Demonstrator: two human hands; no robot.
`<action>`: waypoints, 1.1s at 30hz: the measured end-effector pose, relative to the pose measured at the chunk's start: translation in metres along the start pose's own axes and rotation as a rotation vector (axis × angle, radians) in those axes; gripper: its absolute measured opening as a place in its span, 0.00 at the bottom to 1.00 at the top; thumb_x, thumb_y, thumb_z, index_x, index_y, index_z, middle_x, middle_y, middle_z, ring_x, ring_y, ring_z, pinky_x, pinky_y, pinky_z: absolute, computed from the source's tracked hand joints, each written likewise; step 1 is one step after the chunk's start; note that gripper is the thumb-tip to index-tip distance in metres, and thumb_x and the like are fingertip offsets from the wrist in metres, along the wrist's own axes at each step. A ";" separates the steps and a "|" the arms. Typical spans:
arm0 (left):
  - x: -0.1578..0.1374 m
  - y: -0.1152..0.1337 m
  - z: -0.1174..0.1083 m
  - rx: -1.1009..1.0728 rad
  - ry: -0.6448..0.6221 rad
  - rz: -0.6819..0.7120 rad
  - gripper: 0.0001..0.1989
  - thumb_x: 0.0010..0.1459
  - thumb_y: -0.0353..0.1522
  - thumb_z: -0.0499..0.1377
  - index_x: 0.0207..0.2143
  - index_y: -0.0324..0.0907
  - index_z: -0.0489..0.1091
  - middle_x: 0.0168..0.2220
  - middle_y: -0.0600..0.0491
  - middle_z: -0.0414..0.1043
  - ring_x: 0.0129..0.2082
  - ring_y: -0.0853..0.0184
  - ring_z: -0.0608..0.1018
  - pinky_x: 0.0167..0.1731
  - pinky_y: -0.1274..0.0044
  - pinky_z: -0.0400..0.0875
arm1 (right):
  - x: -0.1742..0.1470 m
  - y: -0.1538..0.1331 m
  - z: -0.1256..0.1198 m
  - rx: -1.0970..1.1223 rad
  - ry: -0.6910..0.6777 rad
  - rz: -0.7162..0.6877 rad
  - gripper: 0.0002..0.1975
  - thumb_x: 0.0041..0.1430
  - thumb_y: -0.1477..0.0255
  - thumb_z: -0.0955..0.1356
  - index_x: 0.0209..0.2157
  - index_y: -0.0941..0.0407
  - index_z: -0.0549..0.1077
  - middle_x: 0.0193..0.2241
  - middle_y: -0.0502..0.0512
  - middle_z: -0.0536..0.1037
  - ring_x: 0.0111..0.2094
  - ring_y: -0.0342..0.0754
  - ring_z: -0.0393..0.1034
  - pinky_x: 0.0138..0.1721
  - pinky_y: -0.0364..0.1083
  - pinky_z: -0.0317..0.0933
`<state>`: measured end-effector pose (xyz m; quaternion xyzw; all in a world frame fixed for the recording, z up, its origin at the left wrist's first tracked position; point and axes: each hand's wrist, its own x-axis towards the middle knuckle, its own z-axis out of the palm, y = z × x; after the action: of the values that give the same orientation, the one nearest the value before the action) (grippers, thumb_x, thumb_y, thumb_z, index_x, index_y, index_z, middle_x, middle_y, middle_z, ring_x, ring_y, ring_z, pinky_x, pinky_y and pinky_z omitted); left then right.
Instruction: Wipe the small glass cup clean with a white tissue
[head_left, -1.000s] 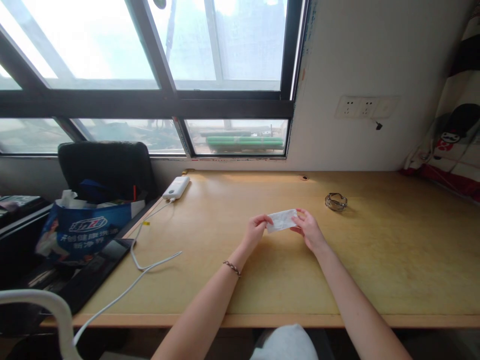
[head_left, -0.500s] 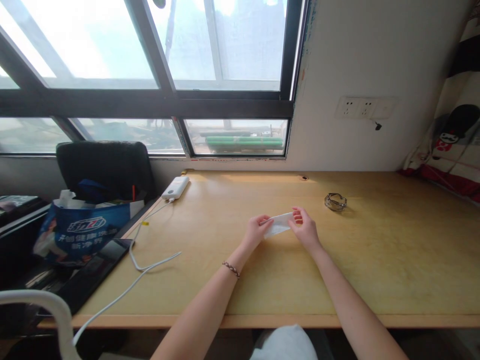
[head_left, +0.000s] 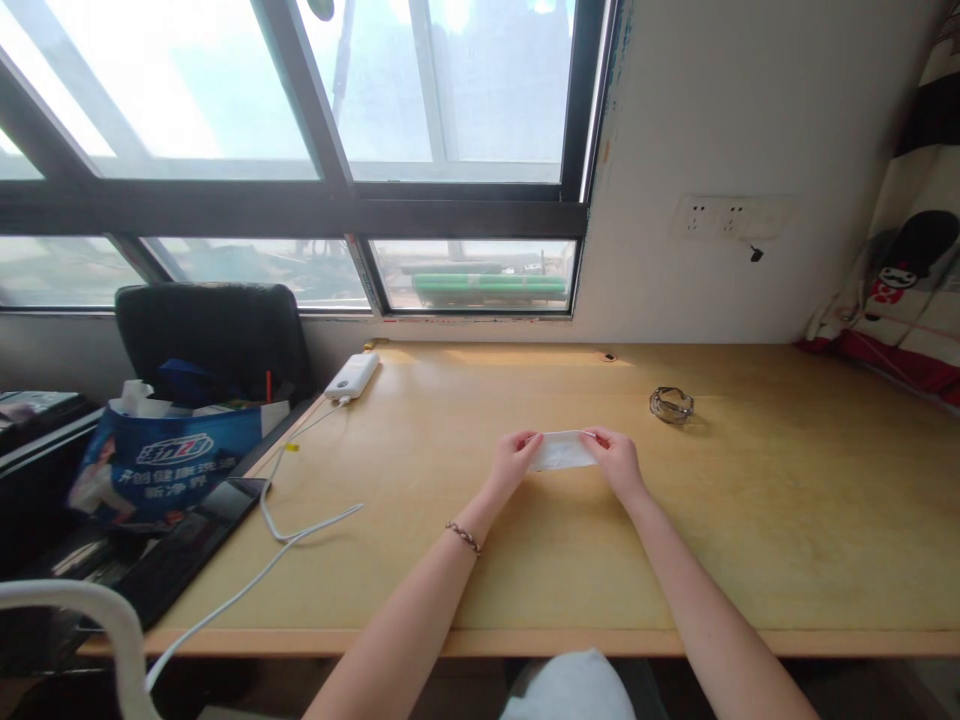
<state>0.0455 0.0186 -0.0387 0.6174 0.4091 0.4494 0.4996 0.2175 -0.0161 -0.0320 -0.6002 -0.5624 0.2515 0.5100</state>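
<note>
1. Two hands on one small thing is about all that's going on, so we'll sweep left to right. Far left there's a blue printed bag (head_left: 161, 465) stuffed with stuff, sitting in front of a black chair (head_left: 214, 335).
2. Next, a white power bank (head_left: 352, 375) sits near the window edge of the tabletop (head_left: 750, 520), with its white cable (head_left: 300, 525) looping toward the front edge.
3. Our left hand (head_left: 512, 462), beaded bracelet (head_left: 463, 537) on the wrist, is closed around the left end of a small white paper strip (head_left: 561, 451), fingers curled over the top.
4. The strip sits mid-tabletop between both hands, low over the wood; we can't tell if it's actually touching the surface.
5. Our right hand (head_left: 619, 462) pinches the right end the same way, fingers folded down over it.
6. Progress-wise, we'd guess it's somewhere mid-fold: the strip looks narrow and doubled over, but whether a crease is pressed in yet isn't clear.
7. Further right, a metal ring-shaped thing (head_left: 672, 403) lies well apart from the hands, untouched.
</note>
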 end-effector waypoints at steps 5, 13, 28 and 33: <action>0.000 0.002 0.001 -0.151 -0.051 -0.081 0.18 0.46 0.43 0.54 0.23 0.35 0.66 0.16 0.55 0.63 0.15 0.74 0.67 0.15 0.82 0.63 | 0.000 0.000 0.000 0.083 0.059 0.092 0.20 0.49 0.57 0.59 0.29 0.60 0.70 0.21 0.52 0.72 0.20 0.44 0.64 0.18 0.40 0.57; 0.002 0.004 -0.010 -0.244 0.040 -0.127 0.17 0.45 0.42 0.55 0.26 0.34 0.65 0.18 0.52 0.67 0.15 0.74 0.69 0.17 0.82 0.64 | -0.001 0.000 -0.014 -0.269 0.301 -0.080 0.20 0.55 0.60 0.54 0.32 0.58 0.69 0.17 0.51 0.69 0.18 0.42 0.60 0.20 0.40 0.51; 0.002 0.004 -0.006 -0.015 0.087 -0.100 0.14 0.46 0.39 0.53 0.24 0.36 0.66 0.14 0.55 0.65 0.12 0.76 0.64 0.12 0.84 0.56 | -0.015 0.089 -0.176 -1.164 0.271 0.261 0.20 0.50 0.62 0.60 0.38 0.64 0.68 0.34 0.69 0.70 0.37 0.59 0.64 0.36 0.52 0.54; 0.003 0.003 -0.007 0.009 0.100 -0.104 0.13 0.46 0.39 0.53 0.24 0.36 0.67 0.14 0.55 0.65 0.12 0.76 0.64 0.12 0.84 0.56 | -0.027 0.090 -0.140 -1.168 0.152 0.031 0.18 0.53 0.69 0.59 0.44 0.62 0.63 0.42 0.67 0.65 0.44 0.55 0.59 0.43 0.49 0.52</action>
<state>0.0401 0.0226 -0.0349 0.5741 0.4672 0.4514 0.4984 0.3706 -0.0737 -0.0703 -0.8061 -0.5610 -0.1360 0.1301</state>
